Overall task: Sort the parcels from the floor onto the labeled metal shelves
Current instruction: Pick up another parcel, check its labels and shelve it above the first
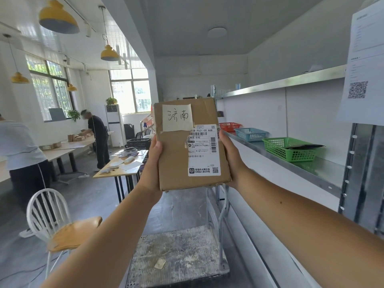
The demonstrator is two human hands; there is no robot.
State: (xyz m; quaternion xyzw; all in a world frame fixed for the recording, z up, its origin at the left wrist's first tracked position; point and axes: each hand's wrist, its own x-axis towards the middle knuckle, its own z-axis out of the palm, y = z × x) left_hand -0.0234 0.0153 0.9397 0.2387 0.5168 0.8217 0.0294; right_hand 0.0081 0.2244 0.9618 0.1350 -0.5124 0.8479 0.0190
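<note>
A flat brown cardboard parcel point(176, 154) is held upright in front of me at chest height. It bears a handwritten paper note at the top and a white shipping label on the right. My left hand point(152, 165) grips its left edge and my right hand point(229, 156) grips its right edge, thumbs on the front. The metal shelves point(324, 169) run along the right wall. On the middle shelf stand a green basket point(288, 150) holding a dark flat item, a blue basket point(250, 134) and a red basket point(229, 126).
A metal platform trolley point(176, 256) stands on the floor right below the parcel. A white chair with a wooden seat point(62, 231) is at lower left. Tables and two people are at the left. A printed sheet with a QR code point(361, 80) hangs on the shelf post.
</note>
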